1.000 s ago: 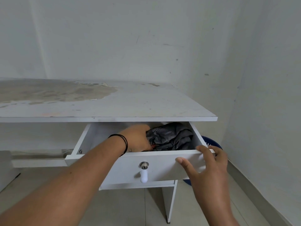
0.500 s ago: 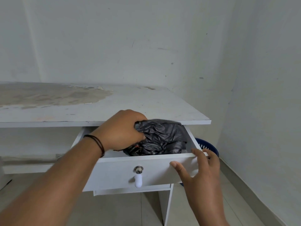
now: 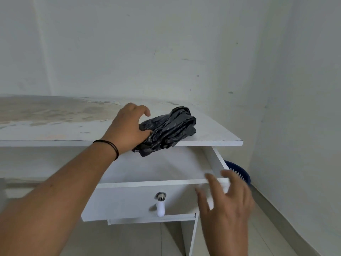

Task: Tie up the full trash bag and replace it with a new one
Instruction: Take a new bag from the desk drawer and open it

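Observation:
A crumpled bundle of black trash bags [image 3: 169,129] lies on the front edge of the white desk [image 3: 212,130], its lower end hanging over the open drawer [image 3: 147,196]. My left hand [image 3: 128,129] grips the bundle's left end, with the index finger lifted off it. My right hand [image 3: 227,198], blurred, has its fingers spread at the drawer front's top right corner. The drawer shows a bare white floor inside.
A blue bin [image 3: 239,172] peeks out behind the drawer's right side, in the corner by the right wall. The drawer front carries a lock and a white knob [image 3: 160,208]. Stains cover the desk's left part. Pale floor tiles lie below.
My left hand lifted the black bag bundle out of the drawer and onto the desk's front edge. My right hand stayed at the drawer's right corner and spread its fingers.

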`<state>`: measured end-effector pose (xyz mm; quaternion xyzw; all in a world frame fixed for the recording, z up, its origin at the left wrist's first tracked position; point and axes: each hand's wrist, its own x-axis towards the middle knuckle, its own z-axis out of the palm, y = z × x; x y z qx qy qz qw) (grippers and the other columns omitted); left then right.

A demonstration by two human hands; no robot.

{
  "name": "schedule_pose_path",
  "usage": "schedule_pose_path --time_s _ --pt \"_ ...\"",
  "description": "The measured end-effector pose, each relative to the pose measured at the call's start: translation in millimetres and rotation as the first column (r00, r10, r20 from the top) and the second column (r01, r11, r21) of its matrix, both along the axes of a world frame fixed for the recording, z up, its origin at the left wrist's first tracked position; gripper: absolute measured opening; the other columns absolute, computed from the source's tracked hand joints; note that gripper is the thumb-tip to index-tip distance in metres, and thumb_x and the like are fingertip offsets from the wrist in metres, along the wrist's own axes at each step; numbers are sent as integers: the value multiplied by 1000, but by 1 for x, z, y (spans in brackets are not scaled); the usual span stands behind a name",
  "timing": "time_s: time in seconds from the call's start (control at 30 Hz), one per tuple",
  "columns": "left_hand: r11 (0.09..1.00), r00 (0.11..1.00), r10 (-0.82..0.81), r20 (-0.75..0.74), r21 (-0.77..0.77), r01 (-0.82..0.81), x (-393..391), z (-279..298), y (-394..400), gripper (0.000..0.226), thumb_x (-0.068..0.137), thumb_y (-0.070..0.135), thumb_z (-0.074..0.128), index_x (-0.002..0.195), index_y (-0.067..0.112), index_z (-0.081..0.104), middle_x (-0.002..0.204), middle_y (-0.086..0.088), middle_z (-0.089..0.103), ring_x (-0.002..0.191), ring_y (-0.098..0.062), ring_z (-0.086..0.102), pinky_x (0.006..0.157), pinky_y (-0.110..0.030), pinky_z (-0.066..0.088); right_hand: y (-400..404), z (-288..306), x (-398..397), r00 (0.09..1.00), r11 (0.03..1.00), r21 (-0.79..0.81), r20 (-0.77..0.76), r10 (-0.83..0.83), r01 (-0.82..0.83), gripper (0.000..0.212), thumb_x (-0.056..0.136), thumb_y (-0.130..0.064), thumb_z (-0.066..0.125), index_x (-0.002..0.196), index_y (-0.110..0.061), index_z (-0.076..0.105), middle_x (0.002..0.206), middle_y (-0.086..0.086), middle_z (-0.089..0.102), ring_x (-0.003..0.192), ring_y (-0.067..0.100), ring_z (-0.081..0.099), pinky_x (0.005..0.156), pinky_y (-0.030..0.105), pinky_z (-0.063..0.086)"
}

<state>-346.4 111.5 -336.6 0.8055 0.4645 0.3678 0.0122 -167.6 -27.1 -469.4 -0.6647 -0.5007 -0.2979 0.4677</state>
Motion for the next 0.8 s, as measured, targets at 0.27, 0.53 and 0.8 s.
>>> schedule_pose_path --time_s 0.27,0.53,0.8 --pt "965 953 -234 -194 -163 204 -13 2 -11 35 76 63 58 79 28 61 70 11 63 64 -2 56 56 -19 41 9 -27 -34 944 944 38 47 325 -327 21 75 -32 61 64 -15 66 75 1 59 67 19 57 62 31 45" --pt "994 995 -102 -22 -28 101 -21 -24 8 33 85 44 60 71 15 62 72 -1 58 65 -13 54 58 -25 39 24 -39 -58 974 986 -55 157 163 -156 22 70 -39 56 65 -19 64 73 -2 60 78 15 43 74 38 35" --pt "974 990 -78 114 -202 100 -26 -13 11 29 92 35 54 72 15 64 62 2 57 54 -13 46 51 -24 33 24 -34 -60 970 980 -83 150 193 -182 21 76 -35 52 69 -17 62 78 -1 60 77 16 48 74 32 34"
